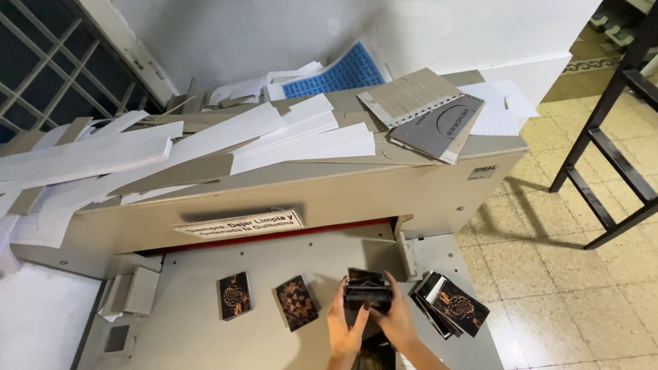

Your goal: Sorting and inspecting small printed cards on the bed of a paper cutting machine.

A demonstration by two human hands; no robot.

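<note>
Dark card stack [367, 293] gripped by both hands, left [345, 327] & right [396, 321]; white sign strip [241, 224] above.

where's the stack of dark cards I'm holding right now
In the head view the stack of dark cards sits low and centre, between the left hand and right hand, above the grey cutter table, left of a fanned card pile.

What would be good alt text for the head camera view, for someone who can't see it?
Two bare hands, left hand and right hand, hold a small stack of dark cards above the grey bed of a paper cutter. More dark patterned card stacks lie on the bed, and white paper strips pile on the machine's top.
</note>
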